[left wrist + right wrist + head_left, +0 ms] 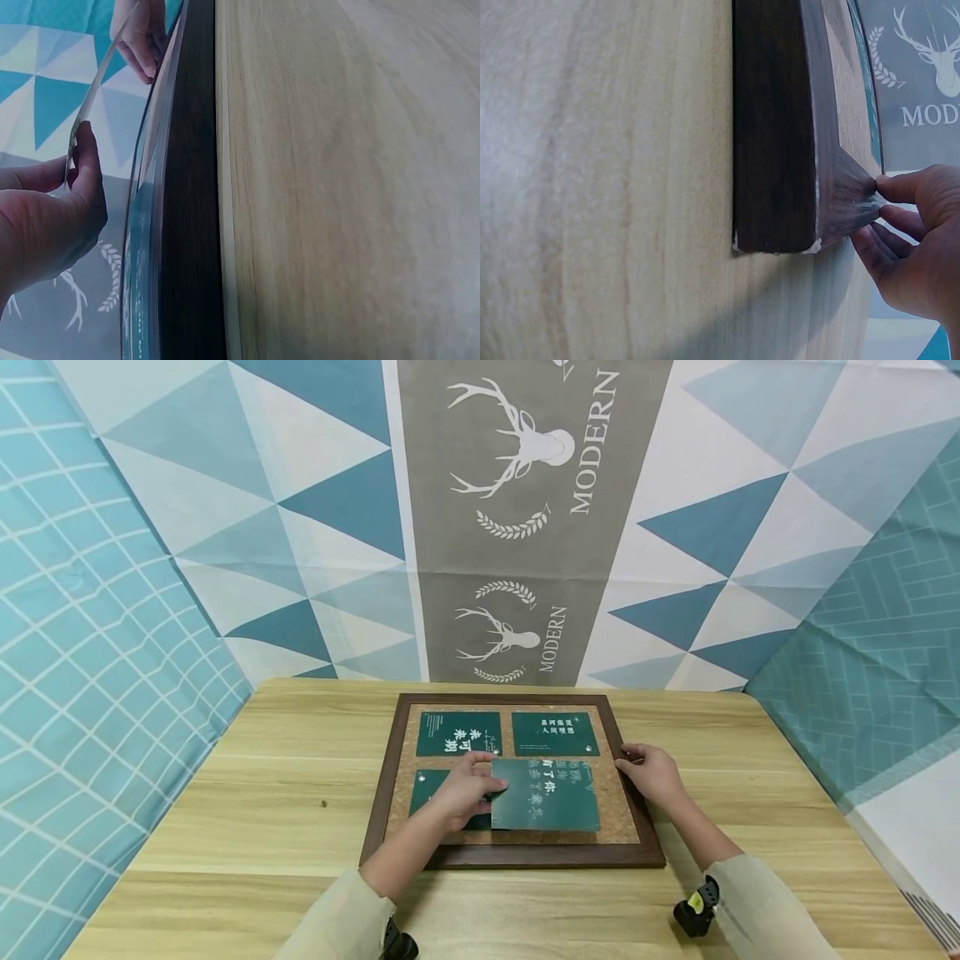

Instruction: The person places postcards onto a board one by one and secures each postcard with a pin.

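Observation:
My left hand (467, 793) pinches the left edge of a green card (551, 806) with white lettering between thumb and fingers. In the left wrist view that card (94, 90) stands tilted and apart from the framed corkboard (626, 860). Over at the board's right side, my right hand (654, 772) grips the dark wooden frame (780, 135), thumb and fingertips around its edge. Three more green cards lie on the cork: one top left (457, 727), one top right (551, 735), and one lower left (427, 787), partly hidden behind my left hand.
Clear pushpins show on the cards on the board. The board lies on a light wood-grain table (262, 827). Behind stands a wall covering (525, 560) with deer heads and triangles; tile-patterned sheets (82, 652) hang at the sides.

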`<state>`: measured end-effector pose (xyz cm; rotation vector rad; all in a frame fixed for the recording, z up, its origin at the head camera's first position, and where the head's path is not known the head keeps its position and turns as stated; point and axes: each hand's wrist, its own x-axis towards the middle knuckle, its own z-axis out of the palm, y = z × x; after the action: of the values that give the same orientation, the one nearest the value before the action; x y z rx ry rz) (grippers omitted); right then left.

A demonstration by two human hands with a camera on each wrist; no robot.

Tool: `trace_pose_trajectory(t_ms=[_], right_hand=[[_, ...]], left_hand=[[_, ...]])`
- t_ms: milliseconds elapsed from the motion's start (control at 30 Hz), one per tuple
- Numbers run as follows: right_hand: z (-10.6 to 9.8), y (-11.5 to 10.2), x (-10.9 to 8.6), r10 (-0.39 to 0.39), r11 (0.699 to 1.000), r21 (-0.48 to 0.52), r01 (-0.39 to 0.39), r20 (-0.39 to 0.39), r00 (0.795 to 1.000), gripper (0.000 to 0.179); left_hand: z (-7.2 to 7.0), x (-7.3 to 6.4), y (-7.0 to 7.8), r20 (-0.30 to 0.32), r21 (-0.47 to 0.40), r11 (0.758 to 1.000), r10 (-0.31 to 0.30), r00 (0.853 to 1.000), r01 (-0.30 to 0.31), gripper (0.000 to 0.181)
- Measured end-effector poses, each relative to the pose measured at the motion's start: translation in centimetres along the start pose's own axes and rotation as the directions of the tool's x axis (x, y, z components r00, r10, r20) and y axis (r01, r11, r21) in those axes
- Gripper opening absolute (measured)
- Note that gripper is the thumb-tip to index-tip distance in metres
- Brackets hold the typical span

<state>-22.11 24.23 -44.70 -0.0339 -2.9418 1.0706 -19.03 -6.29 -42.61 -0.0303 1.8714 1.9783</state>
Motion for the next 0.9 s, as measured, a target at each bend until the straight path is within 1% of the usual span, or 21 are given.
trace_pose_trajectory(t_ms=[233, 600, 900], right_hand=[[0.0, 0.0, 0.0, -0.002, 1.0, 0.003, 0.002, -0.001, 1.0, 0.042], [-0.1, -0.2, 0.0, 0.008, 1.0, 0.0, -0.008, 0.001, 1.0, 0.042], [-0.1, -0.3, -0.1, 0.025, 1.0, 0.004, -0.025, 0.01, 1.0, 0.042]], left_hand=[[0.6, 0.3, 0.1, 0.012, -0.013, 1.0, -0.003, 1.0, 0.003, 0.053], [1.3, 0.7, -0.2, 0.004, -0.003, 1.0, -0.018, 1.0, 0.018, 0.054], [2.0, 0.8, -0.2, 0.001, -0.019, 0.999, -0.033, 0.999, 0.033, 0.053]])
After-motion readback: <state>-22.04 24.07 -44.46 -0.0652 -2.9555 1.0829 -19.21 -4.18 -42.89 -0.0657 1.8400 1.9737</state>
